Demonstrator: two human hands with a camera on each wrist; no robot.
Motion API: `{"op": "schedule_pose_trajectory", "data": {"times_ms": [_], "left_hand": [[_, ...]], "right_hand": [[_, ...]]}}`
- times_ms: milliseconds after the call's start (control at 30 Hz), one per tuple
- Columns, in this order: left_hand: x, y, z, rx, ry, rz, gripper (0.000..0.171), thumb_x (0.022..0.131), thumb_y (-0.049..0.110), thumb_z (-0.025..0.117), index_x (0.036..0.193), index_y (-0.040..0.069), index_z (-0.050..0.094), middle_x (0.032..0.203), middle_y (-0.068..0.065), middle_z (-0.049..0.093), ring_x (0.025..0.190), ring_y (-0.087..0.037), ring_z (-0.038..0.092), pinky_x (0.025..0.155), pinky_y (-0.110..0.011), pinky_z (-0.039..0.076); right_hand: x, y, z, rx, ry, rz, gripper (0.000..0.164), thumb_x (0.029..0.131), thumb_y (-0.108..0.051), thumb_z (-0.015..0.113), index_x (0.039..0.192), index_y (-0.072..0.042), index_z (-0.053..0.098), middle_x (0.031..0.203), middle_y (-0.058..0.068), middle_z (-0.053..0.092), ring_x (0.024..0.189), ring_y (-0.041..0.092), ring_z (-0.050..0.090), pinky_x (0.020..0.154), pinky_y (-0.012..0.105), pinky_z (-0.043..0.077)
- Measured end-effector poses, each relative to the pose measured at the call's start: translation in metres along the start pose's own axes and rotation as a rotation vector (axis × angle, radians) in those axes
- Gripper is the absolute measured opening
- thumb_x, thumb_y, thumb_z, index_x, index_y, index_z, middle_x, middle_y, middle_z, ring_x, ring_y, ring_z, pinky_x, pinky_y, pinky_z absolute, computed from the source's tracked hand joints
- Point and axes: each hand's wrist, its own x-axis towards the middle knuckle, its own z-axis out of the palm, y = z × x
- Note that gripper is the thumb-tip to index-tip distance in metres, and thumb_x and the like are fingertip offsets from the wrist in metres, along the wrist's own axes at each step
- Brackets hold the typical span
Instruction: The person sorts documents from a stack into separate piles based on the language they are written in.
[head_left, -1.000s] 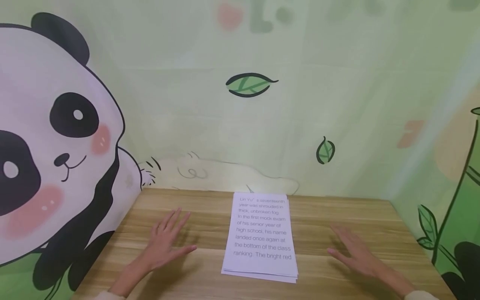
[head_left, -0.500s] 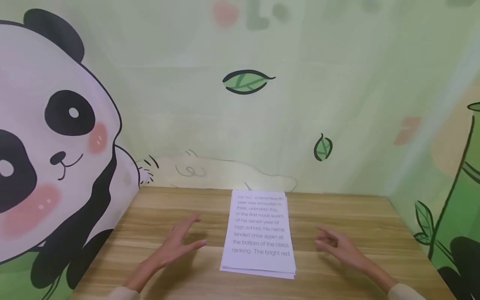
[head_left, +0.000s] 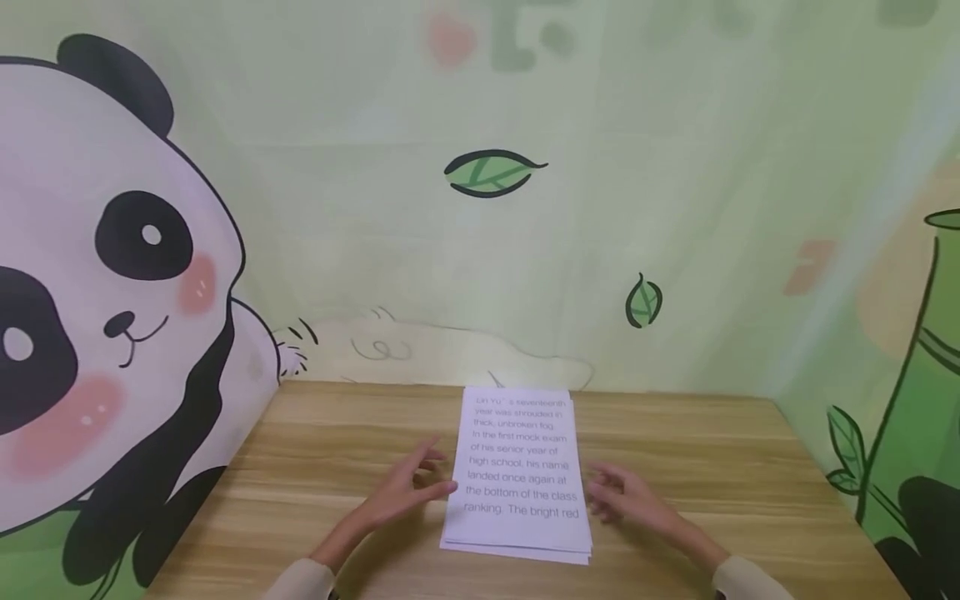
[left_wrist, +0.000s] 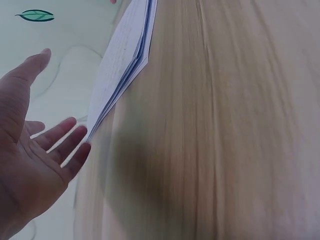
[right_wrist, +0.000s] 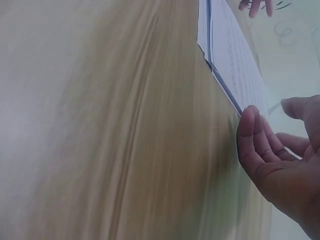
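A stack of white printed sheets (head_left: 519, 533) lies on the wooden table, its English text facing me and its lower corners slightly uneven. Beside its left edge is my left hand (head_left: 401, 492), thumb tip right at the paper and fingers loosely bent. On the other side my right hand (head_left: 633, 502) has its loosely bent fingertips close to the right edge. Seen from the left wrist, the layered paper edges (left_wrist: 125, 75) rise just beyond my spread fingers. In the right wrist view, the fingertips (right_wrist: 248, 120) overlap the near end of the stack. Neither hand grips anything.
The wood-grain table (head_left: 322, 450) extends on both sides of the paper. Behind it hangs a pale green backdrop (head_left: 375, 208) with a large panda (head_left: 150, 108) at left, printed leaves (head_left: 491, 173) and a bamboo stalk (head_left: 911, 400) at right.
Both hands have moved inward, the left to the right and the right to the left, up to the stack's sides. Their fingers have bent more. The paper has stayed in place.
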Motion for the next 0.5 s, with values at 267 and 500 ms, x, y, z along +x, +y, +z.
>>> {"op": "schedule_pose_trajectory", "data": {"times_ms": [267,500], "left_hand": [[0.011,-0.002,0.007,0.092,-0.010,0.018,0.079,0.091,0.033,0.075,0.151,-0.005,0.040,0.132,-0.023,0.061,0.122,-0.040,0.058,0.105,-0.059,0.046],[0.016,-0.008,0.008,0.250,0.007,0.089,0.056,0.089,0.029,0.077,0.132,-0.002,0.062,0.115,-0.019,0.066,0.107,-0.033,0.059,0.092,-0.047,0.048]], "right_hand": [[0.010,0.000,0.009,-0.064,0.049,0.079,0.059,0.101,-0.010,0.060,0.149,0.015,0.035,0.108,0.021,0.062,0.081,0.020,0.066,0.066,0.031,0.063],[0.017,0.002,0.011,-0.115,0.093,0.116,0.057,0.098,-0.009,0.062,0.146,0.015,0.040,0.101,0.015,0.062,0.075,0.018,0.063,0.061,0.030,0.062]]}}
